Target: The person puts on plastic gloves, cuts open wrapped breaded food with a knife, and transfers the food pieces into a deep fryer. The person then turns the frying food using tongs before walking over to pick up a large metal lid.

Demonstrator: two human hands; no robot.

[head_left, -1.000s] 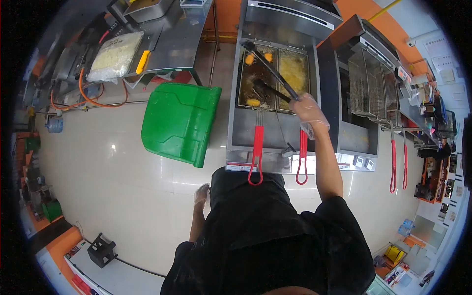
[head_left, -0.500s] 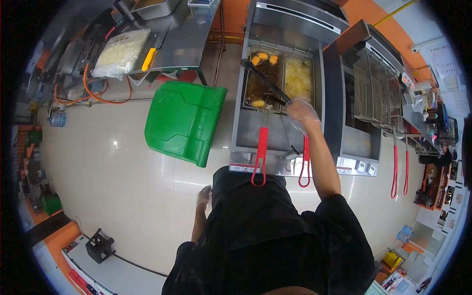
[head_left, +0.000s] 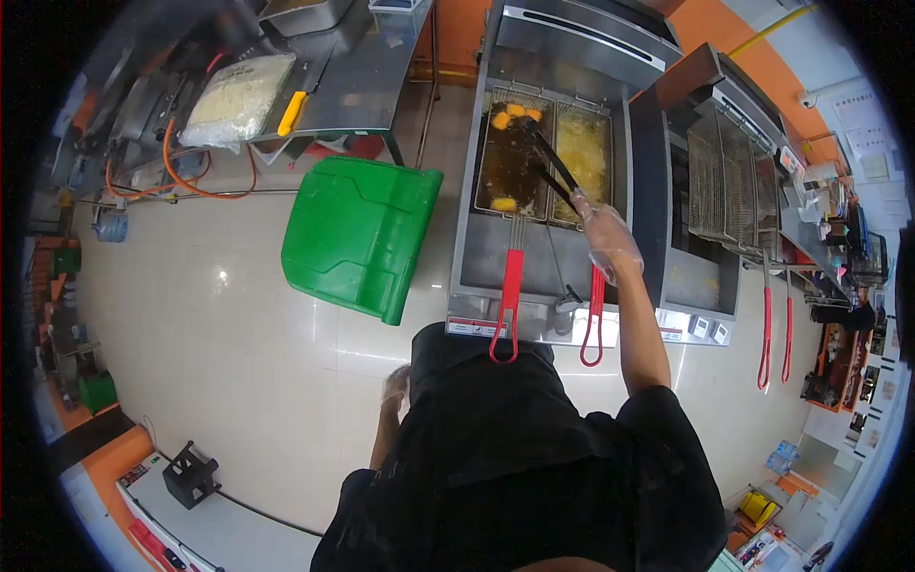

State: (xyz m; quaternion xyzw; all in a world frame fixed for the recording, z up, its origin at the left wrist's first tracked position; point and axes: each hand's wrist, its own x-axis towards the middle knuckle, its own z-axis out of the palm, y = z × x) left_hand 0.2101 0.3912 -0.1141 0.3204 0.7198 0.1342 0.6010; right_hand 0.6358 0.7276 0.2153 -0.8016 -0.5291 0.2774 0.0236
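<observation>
My right hand point(head_left: 608, 234), in a clear plastic glove, is closed around the handle end of black tongs point(head_left: 560, 162). The arms of the tongs are apart, their tips over the dark oil of the left fryer basket point(head_left: 489, 181). Several orange-brown fried pieces point(head_left: 516, 112) float at the far end of that basket, and a yellow piece point(head_left: 503, 204) lies at its near end. In the right basket point(head_left: 583, 153), pale yellow food bubbles in oil. My left hand point(head_left: 396, 386), also gloved, hangs beside my thigh, fingers loosely apart and partly hidden by the black apron; nothing shows in it.
Red basket handles point(head_left: 510, 296) stick out over the fryer's front edge. To the left stands a green bin lid point(head_left: 357, 238), below a steel table point(head_left: 357, 91) with a bag of pale food point(head_left: 238, 100) and a yellow-handled knife point(head_left: 293, 112). Empty wire baskets point(head_left: 729, 181) hang at right.
My right hand has moved slightly right and toward me, drawing the tongs back from the left basket's far left side. The orange-brown pieces now sit closer together. My left hand stays by my thigh.
</observation>
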